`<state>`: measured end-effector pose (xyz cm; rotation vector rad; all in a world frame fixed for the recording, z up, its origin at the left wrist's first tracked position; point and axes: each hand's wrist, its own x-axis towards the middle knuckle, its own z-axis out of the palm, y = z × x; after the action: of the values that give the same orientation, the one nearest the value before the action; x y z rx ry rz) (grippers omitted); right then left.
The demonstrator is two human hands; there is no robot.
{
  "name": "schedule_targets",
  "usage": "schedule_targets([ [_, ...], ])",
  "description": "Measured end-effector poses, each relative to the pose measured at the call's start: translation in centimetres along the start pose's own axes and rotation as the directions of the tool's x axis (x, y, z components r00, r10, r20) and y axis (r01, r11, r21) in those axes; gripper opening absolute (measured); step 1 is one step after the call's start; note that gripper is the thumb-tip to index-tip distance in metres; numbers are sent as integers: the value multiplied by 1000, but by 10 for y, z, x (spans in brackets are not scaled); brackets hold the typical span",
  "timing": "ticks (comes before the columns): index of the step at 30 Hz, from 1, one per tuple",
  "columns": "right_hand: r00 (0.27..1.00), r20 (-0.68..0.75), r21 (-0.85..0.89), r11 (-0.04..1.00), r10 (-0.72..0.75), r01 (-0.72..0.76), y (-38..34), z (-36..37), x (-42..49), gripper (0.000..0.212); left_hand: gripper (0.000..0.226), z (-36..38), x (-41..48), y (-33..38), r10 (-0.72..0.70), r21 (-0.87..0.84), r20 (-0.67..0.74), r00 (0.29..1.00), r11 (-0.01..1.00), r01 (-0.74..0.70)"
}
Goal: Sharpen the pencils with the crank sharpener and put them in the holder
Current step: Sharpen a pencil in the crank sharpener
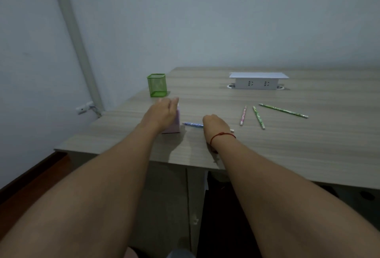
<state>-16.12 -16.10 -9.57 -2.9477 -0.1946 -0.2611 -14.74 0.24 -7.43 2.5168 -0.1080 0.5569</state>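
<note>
Both hands meet at the pale lilac box-shaped sharpener: the left hand rests on its top with fingers straight, and the right hand curls round a blue patterned pencil just right of it. Three patterned pencils lie farther right, and the green square mesh holder stands behind the sharpener.

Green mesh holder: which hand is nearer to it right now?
Left. The left hand rests on the pink sharpener just in front of the green mesh holder; the right hand is farther off to the right, gripping the blue pencil.
</note>
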Motion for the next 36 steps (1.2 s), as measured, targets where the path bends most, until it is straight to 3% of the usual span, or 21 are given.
schedule_targets([
  [10,990,-8,-44,989,-140,140,18,-27,16,25,38,2,-1,1,-41,-37,-52,998,999,39],
  [22,987,-40,-5,988,-155,155,20,-21,20,22,41,1,1,-1,-51,-52,-48,998,997,48],
  [36,960,-71,-12,963,-270,269,-2,-26,30,27,37,1,-5,4,-8,5,-96,995,1000,9],
])
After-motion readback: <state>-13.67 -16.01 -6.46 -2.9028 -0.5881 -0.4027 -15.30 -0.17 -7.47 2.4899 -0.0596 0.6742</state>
